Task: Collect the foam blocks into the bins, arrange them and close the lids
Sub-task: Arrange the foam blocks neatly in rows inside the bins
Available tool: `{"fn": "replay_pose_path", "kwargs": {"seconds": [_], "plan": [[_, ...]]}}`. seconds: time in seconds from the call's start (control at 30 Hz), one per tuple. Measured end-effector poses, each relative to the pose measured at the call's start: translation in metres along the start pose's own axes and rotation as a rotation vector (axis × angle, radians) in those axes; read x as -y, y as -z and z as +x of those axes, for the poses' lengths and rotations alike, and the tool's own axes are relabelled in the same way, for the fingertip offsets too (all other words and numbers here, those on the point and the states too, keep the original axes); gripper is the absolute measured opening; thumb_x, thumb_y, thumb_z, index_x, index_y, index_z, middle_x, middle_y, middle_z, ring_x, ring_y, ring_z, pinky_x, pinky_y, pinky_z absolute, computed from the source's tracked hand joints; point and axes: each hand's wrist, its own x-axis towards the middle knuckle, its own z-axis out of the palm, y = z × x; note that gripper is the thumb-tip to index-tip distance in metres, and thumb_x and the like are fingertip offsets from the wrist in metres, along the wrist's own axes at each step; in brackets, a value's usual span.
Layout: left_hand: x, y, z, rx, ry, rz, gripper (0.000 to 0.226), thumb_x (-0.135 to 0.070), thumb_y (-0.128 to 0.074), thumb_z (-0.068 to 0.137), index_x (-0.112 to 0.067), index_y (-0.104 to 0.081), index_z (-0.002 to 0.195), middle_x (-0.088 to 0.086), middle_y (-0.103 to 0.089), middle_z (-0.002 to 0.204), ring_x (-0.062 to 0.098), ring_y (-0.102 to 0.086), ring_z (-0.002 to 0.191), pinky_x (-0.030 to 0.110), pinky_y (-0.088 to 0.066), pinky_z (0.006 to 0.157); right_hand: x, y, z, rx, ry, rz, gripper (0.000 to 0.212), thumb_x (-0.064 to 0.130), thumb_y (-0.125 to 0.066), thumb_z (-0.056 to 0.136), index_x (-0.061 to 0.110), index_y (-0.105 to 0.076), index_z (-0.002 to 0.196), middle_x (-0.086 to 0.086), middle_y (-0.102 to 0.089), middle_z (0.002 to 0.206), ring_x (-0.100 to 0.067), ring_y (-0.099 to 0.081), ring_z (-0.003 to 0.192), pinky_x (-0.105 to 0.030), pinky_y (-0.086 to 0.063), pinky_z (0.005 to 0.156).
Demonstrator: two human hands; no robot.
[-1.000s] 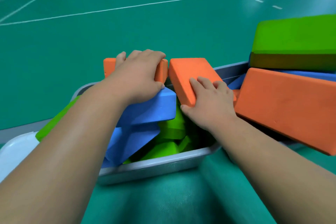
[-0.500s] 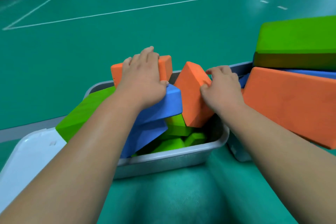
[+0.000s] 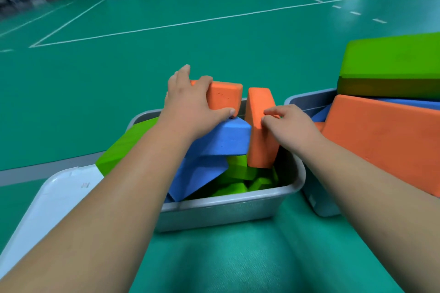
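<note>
Orange foam block (image 3: 260, 143) stands on end in the bin (image 3: 226, 200), right hand (image 3: 291, 126) pinching it, left hand (image 3: 190, 107) gripping another block (image 3: 225, 96).

Both forearms extended forward, palms down. Right hand (image 3: 292, 126) at right side of upright orange block (image 3: 259, 147), fingers (image 3: 273, 110) curled onto its edge, gripping. Left hand (image 3: 190, 107) just left of that block, clasping far orange block (image 3: 225, 97), thumb at its near edge.
</note>
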Motion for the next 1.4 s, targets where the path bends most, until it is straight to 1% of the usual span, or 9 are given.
{"fn": "replay_pose_path", "kwargs": {"seconds": [0.1,0.2,0.3,0.47,0.7,0.83,0.93,1.23,1.4], "plan": [[0.000,0.000,-0.002,0.071,0.090,-0.055,0.095,-0.075,-0.072,0.072,-0.049,-0.032,0.154,0.009,-0.004,0.170,0.039,-0.015,0.152,0.055,-0.027,0.120,0.001,-0.002,-0.002,0.063,0.019,-0.007,0.049,0.036,-0.059,0.094,0.024,-0.063,0.141,0.001,-0.055,0.150,-0.016,-0.049,0.139,-0.032,-0.036,0.113],[0.004,0.001,-0.001,0.038,0.093,-0.196,0.102,-0.057,-0.078,0.077,-0.032,-0.025,0.161,0.008,-0.006,0.170,0.032,-0.023,0.153,0.043,-0.028,0.121,0.001,0.000,-0.004,0.028,0.030,-0.024,0.048,0.035,-0.059,0.096,0.022,-0.062,0.142,-0.001,-0.055,0.150,-0.017,-0.049,0.139,-0.033,-0.036,0.115],[0.010,0.005,0.003,-0.015,0.103,-0.343,0.095,-0.046,-0.080,0.079,-0.017,-0.033,0.157,0.004,-0.026,0.162,0.021,-0.046,0.141,0.035,-0.038,0.114,0.006,0.005,-0.004,-0.071,-0.002,0.016,0.047,0.039,-0.057,0.096,0.022,-0.063,0.140,-0.006,-0.055,0.148,-0.022,-0.052,0.135,-0.031,-0.039,0.107],[0.025,0.007,-0.002,0.156,0.110,-0.630,0.072,-0.043,-0.083,0.077,-0.036,-0.055,0.142,-0.018,-0.059,0.139,0.005,-0.057,0.126,0.039,-0.044,0.112,0.028,0.014,-0.001,-0.179,0.118,0.082,0.051,0.039,-0.052,0.098,0.019,-0.057,0.145,-0.005,-0.053,0.149,-0.019,-0.046,0.139,-0.030,-0.032,0.112],[0.037,0.004,-0.008,0.335,0.170,-0.668,0.076,-0.070,-0.076,0.068,-0.059,-0.052,0.140,-0.015,-0.038,0.161,0.010,-0.040,0.146,0.045,-0.032,0.122,0.048,-0.003,-0.011,-0.096,0.304,-0.022,0.048,0.057,-0.051,0.095,0.034,-0.057,0.136,0.000,-0.059,0.135,-0.023,-0.052,0.128,-0.048,-0.041,0.111],[0.042,0.003,-0.013,0.479,0.639,-0.771,0.090,-0.079,-0.073,0.056,-0.026,-0.061,0.127,0.005,-0.063,0.128,0.033,-0.072,0.102,0.046,-0.062,0.083,0.053,-0.005,-0.016,-0.094,0.283,-0.036,0.050,0.053,-0.055,0.092,0.032,-0.054,0.138,-0.004,-0.062,0.131,-0.029,-0.055,0.123,-0.050,-0.043,0.107],[0.043,0.004,-0.022,0.625,0.678,-0.988,0.071,-0.069,-0.076,0.059,-0.025,-0.063,0.113,0.007,-0.070,0.094,0.030,-0.073,0.073,0.033,-0.056,0.057,0.057,-0.006,-0.016,-0.057,0.264,-0.083,0.051,0.052,-0.055,0.090,0.024,-0.056,0.133,-0.007,-0.063,0.126,-0.032,-0.057,0.116,-0.049,-0.046,0.102],[0.091,0.048,-0.009,0.071,0.770,-1.087,0.036,-0.046,-0.070,0.061,-0.027,-0.058,0.090,0.000,-0.062,0.078,0.022,-0.061,0.067,0.026,-0.047,0.052,0.068,-0.013,-0.020,-0.133,0.203,-0.038,0.054,0.048,-0.061,0.088,0.017,-0.062,0.133,-0.011,-0.058,0.135,-0.026,-0.052,0.128,-0.040,-0.039,0.112],[0.132,0.046,-0.018,0.001,0.840,-1.243,0.034,-0.046,-0.073,0.066,-0.027,-0.061,0.092,0.000,-0.065,0.078,0.021,-0.063,0.063,0.031,-0.049,0.058,0.073,-0.031,-0.028,-0.081,0.276,-0.102,0.041,0.041,-0.063,0.091,0.015,-0.069,0.122,-0.011,-0.056,0.132,-0.023,-0.046,0.132,-0.033,-0.030,0.115]]}}
